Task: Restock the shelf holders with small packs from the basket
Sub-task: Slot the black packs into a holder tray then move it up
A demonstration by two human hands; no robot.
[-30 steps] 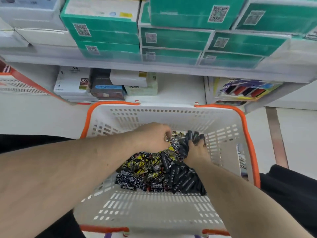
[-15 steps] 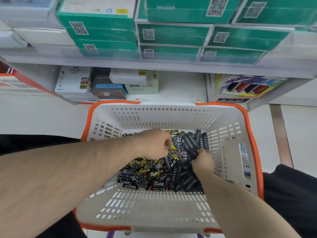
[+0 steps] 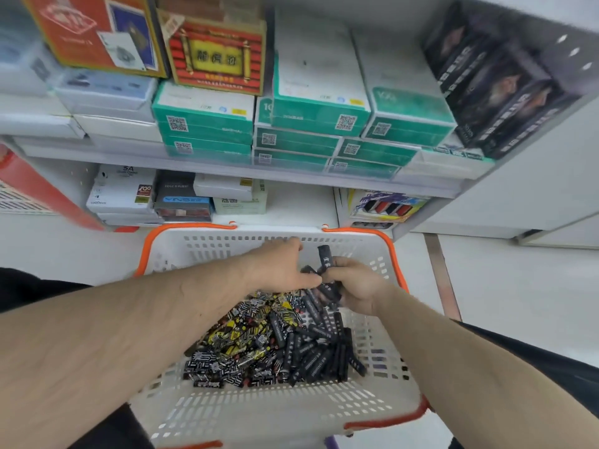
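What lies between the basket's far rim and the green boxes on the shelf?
In the head view, a lower shelf with small boxes lies between basket and green boxes.

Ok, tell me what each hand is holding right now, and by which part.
The right hand holds a bunch of dark small packs, gripped around their lower halves, tops sticking up. The left hand pinches at the same bunch; whether it holds its own pack cannot be told.

Small packs heaped in a white, orange-rimmed basket [image 3: 265, 413].
Slim black packs [image 3: 311, 354] crowd the heap's 3 o'clock side, yellow-and-black patterned ones [image 3: 240, 335] its 9 o'clock side; a few black packs [image 3: 325, 273] stick up at 12 o'clock, one nearly upright.
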